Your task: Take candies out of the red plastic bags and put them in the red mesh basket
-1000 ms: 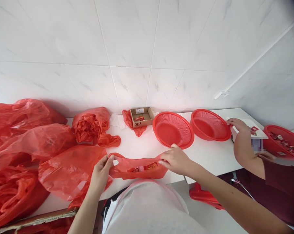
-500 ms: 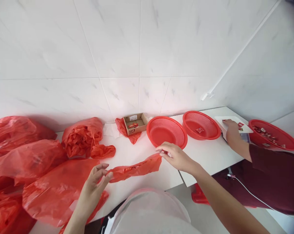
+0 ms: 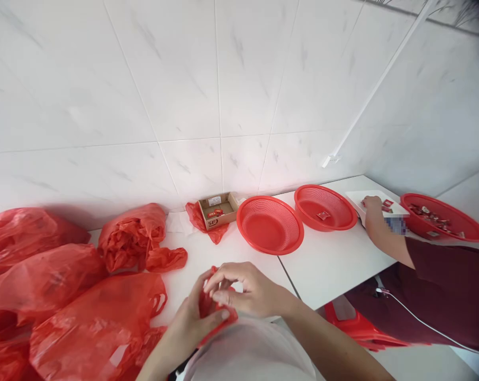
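Note:
A thin red plastic bag point(image 3: 232, 313) is bunched up between my two hands, close to my body at the table's front edge. My left hand point(image 3: 193, 320) is curled around it from the left, with the thumb along its near side. My right hand point(image 3: 249, 291) meets it from the right, fingertips and thumb closed on the bag's upper part. What the bag contains is hidden by my fingers. Just beyond my hands stands a red plastic basket point(image 3: 270, 248) with nothing visible inside.
Large filled red bags point(image 3: 80, 323) crowd the left. A small cardboard box point(image 3: 212, 222) holding red packets stands by the wall. Another red basket point(image 3: 325, 226) contains one packet. At right, a co-worker's hand point(image 3: 373, 209) is over a white board point(image 3: 354, 197), beside a basket of packets point(image 3: 473, 225).
My hands have come together, and the bag stretched between them is now folded and bunched. The co-worker's hand has shifted slightly; more red shows on the white board.

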Action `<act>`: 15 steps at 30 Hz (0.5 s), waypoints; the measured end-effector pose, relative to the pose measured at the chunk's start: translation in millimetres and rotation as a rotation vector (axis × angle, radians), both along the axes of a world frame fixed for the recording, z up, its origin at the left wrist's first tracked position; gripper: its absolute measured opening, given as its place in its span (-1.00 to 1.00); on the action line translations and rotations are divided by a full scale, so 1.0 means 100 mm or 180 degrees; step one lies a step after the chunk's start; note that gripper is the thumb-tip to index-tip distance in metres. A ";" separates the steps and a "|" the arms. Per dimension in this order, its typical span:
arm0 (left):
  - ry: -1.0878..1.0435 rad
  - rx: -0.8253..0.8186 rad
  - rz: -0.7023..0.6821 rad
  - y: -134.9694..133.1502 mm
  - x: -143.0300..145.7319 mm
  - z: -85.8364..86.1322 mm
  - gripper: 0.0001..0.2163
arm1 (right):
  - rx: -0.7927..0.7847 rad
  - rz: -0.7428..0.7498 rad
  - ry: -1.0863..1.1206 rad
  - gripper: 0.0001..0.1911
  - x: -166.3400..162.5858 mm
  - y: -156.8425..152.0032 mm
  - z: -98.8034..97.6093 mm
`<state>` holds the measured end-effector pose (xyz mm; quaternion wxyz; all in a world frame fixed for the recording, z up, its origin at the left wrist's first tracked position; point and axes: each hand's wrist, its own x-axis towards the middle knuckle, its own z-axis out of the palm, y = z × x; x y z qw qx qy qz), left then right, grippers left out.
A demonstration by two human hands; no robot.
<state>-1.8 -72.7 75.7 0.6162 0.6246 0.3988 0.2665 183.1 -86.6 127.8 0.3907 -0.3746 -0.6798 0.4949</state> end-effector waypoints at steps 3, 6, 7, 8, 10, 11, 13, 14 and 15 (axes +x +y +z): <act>0.0073 0.0201 -0.0353 -0.03 0.11 -0.01 -0.70 | -0.0078 0.0284 0.0177 -0.79 -0.13 -0.01 0.01; 0.0165 0.0191 -0.0112 -0.03 0.12 -0.03 -0.73 | 0.0057 0.0205 0.0186 -0.80 -0.17 0.02 -0.02; 0.0228 0.0053 0.0040 -0.02 0.11 -0.04 -0.70 | 0.0156 0.0098 0.0159 -0.80 -0.16 0.04 -0.05; 0.0267 -0.0129 0.0215 -0.01 0.10 -0.04 -0.65 | 0.0261 -0.0036 0.0110 -0.78 -0.14 0.06 -0.08; 0.0241 -0.0538 0.0537 0.01 0.08 -0.04 -0.57 | 0.0400 -0.0283 -0.0070 -0.74 -0.10 0.09 -0.18; 0.0182 -0.0697 0.0648 0.02 0.07 -0.04 -0.55 | 0.0397 -0.0350 -0.0172 -0.72 -0.08 0.10 -0.24; 0.0061 -0.0889 0.0792 0.04 0.06 -0.02 -0.55 | 0.0251 -0.0386 -0.0316 -0.75 -0.04 0.09 -0.35; 0.0018 -0.0934 0.0831 0.05 0.06 0.00 -0.55 | 0.0169 -0.0402 -0.0335 -0.80 -0.02 0.07 -0.40; -0.0023 -0.0944 0.0852 0.06 0.06 0.01 -0.55 | 0.0106 -0.0433 -0.0315 -0.84 -0.01 0.05 -0.43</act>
